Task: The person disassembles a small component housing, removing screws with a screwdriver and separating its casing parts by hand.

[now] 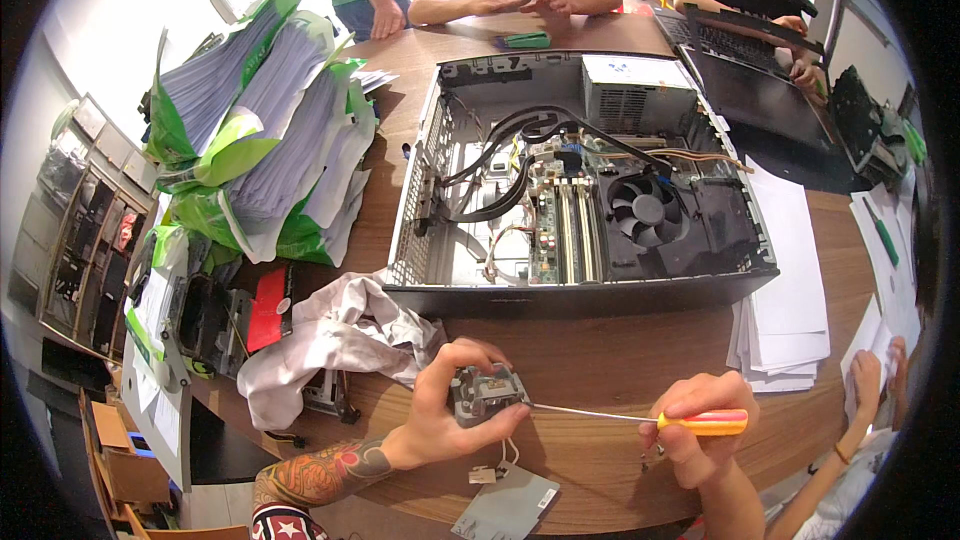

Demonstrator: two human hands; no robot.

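My left hand [428, 428] grips a small grey boxy computer part [487, 392] between thumb and fingers, above the near side of the table. A thin cable with a white connector [482, 476] hangs below it. In my right hand [692, 430] is a screwdriver [706, 423] with a yellow and red handle. Its long shaft points left, and the tip meets the right side of the part, near my left thumb. Just beyond both hands stands an uncovered desktop computer case [570, 300], showing a fan [644, 215], cables and a power supply [640, 100].
A grey flat plate [508, 502] lies at the near edge. Left are a crumpled cloth [330, 345], a red-faced part [268, 308] and tall paper stacks [275, 140] in green wrapping. White sheets [785, 310] lie right. Several people work around the table, one at a laptop [745, 50].
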